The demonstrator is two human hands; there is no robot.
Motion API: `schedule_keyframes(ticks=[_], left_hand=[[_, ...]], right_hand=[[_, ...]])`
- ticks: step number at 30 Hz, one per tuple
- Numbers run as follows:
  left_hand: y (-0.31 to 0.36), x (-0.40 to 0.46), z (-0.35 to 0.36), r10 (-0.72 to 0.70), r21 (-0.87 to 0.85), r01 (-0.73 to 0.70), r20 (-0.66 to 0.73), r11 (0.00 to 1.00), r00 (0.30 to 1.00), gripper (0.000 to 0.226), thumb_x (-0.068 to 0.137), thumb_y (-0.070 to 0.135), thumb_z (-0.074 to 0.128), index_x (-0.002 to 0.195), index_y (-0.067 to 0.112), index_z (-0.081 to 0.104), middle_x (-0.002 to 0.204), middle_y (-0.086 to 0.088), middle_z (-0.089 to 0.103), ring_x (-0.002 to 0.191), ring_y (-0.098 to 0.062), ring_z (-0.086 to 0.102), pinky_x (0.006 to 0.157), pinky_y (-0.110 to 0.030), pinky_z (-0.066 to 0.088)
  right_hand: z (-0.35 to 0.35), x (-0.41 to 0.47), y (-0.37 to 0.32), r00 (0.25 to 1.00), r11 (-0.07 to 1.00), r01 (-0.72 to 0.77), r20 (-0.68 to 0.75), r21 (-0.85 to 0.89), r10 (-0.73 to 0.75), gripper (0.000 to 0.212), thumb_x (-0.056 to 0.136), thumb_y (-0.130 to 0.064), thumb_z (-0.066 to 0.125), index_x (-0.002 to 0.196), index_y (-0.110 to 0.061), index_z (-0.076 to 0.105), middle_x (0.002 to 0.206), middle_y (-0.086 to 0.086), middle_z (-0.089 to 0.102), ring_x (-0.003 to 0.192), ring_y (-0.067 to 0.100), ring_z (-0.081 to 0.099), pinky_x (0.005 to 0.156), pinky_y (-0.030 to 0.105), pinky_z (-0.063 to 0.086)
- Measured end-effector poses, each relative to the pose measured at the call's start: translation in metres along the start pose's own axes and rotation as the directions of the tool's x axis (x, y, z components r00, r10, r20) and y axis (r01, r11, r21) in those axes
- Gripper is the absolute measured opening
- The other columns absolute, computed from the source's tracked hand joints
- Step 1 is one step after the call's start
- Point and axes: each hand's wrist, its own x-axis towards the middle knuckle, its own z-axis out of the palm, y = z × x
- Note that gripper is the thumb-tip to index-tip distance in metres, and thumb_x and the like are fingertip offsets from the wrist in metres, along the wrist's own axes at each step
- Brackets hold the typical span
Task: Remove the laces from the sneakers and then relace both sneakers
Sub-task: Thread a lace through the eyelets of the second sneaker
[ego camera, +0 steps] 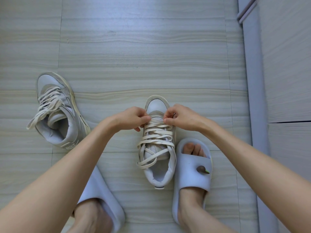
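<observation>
Both hands, left hand [133, 117] and right hand [180, 117], pinch the lace [157, 132] with curled fingers at the sneaker [157, 148] toe-end eyelets; the other sneaker [58, 113] lies well apart.

The person's two arms are bare, with no sleeves showing. The left hand [133, 117] and the right hand [180, 117] wear no rings, no watch and no gloves.

On the feet are soft, thick, pale bluish-white slippers with round edges. The right slipper [190, 179], at the lower right of the frame, has an open front where the toes peek out. A small brown charm [202, 169] with a green tip sits on its top. The left slipper [101, 195], at the bottom middle, is plain.
</observation>
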Motion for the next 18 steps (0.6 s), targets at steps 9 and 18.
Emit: schedule_keyframes(ticks=[9, 18], left_hand=[[0.006, -0.001, -0.005, -0.089, -0.001, 0.090, 0.104, 0.996, 0.991, 0.024, 0.101, 0.021, 0.036, 0.089, 0.011, 0.054, 0.087, -0.001, 0.058, 0.082, -0.013, 0.056, 0.075, -0.025, 0.049], [-0.004, -0.018, 0.004, 0.113, 0.068, -0.097, -0.303, 0.993, 0.946, 0.017, 0.088, 0.027, 0.063, 0.075, 0.025, 0.053, 0.069, 0.005, 0.053, 0.069, -0.017, 0.056, 0.064, -0.029, 0.047]], right_hand=[[0.010, -0.003, 0.002, 0.999, 0.999, 0.026, -0.018, -0.029, -0.027, 0.011, 0.083, -0.022, 0.068, 0.087, -0.021, 0.058, 0.099, -0.002, 0.042, 0.075, 0.002, 0.045, 0.077, 0.018, 0.037], [0.019, -0.021, 0.009, 0.981, 0.993, 0.023, -0.196, 0.114, 0.000, 0.012, 0.083, -0.027, 0.068, 0.080, -0.021, 0.058, 0.097, -0.001, 0.055, 0.088, 0.012, 0.056, 0.080, 0.022, 0.045]])
